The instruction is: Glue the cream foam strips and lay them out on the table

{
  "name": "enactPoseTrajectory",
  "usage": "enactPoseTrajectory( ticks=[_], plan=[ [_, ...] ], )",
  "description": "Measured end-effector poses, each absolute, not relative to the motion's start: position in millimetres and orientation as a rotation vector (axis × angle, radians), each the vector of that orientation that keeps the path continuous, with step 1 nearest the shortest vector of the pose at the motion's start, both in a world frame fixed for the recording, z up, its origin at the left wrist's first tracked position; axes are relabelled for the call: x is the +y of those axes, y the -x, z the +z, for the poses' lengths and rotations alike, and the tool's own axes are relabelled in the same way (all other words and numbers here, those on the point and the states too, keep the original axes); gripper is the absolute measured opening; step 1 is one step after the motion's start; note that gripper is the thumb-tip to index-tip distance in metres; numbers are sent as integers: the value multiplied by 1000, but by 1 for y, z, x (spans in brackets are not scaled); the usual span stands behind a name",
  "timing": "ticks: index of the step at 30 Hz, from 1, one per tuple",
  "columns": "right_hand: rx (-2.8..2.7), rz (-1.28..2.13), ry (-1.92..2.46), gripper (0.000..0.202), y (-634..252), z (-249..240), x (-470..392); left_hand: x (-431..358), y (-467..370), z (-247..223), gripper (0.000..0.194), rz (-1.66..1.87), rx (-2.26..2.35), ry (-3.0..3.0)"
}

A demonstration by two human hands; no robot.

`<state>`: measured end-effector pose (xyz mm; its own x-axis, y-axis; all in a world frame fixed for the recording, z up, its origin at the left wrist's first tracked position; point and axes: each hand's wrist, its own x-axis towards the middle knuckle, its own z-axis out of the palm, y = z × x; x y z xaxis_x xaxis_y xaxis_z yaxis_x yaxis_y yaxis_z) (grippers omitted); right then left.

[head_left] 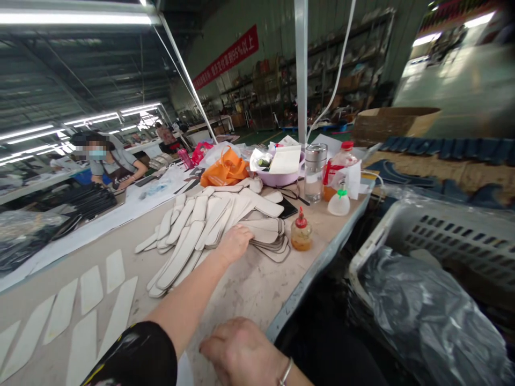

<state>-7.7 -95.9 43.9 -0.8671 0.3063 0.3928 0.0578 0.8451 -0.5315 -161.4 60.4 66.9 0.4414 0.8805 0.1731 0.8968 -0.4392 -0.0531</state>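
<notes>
My left hand [235, 244] reaches forward to a pile of pale, flat, rounded-end pieces [213, 214] with dark edges. Its fingers are curled at the left end of a short stack of these pieces [267, 230]; what lies under the fingertips is hidden. Close to the table's near edge is my right hand [243, 351], wearing a bracelet, with its fingers bent together and its grip out of sight. Separate pale pieces [92, 289] lie in rows on the table [237, 292] at the left.
Right of the pile stand a small red-capped bottle [301, 231], a green-tipped squeeze bottle [339, 202] and a clear tumbler [315, 174]. An orange bag [225, 167] and a purple basin [277, 177] sit behind. A plastic crate [386, 228] flanks the table; a co-worker [116, 166] is across.
</notes>
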Motion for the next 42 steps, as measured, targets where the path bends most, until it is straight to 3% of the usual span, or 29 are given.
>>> enactPoseTrajectory(
  ticks=[7, 10, 13, 18, 21, 23, 28, 34, 38, 42],
  plan=[
    [-1898, 1100, 290, 21, -18, 84, -95, -79, 187, 58, 24, -833, -1624, 2684],
    [-1852, 1112, 269, 20, -16, 81, -98, -140, 201, 50, 21, -851, -1795, 2764],
    [-2039, 965, 349, 23, -8, 58, -98, -190, 210, 50, 26, -783, -1983, 2729],
    [-2343, 397, 617, 47, 11, 3, -80, -250, 189, 55, 22, -950, -2408, 2111],
    [-2395, 154, 782, 56, 18, -18, -65, -266, 158, 46, 65, -805, -2527, 2102],
    [-2412, 31, 919, 59, 19, -23, -59, -269, 142, 37, 76, -696, -2528, 2147],
    [-2523, -67, 999, 56, 18, -21, -61, -272, 142, 32, 44, -631, -2422, 2271],
    [-2591, -5, 993, 50, 11, -10, -74, -312, 216, 60, 34, -756, -2426, 1915],
    [-2558, 20, 995, 44, 14, -5, -76, -336, 301, 67, 26, -305, -2581, 1477],
    [-2527, 81, 913, 42, 17, -12, -72, -345, 358, 64, 20, -104, -2644, 1521]
  ],
)
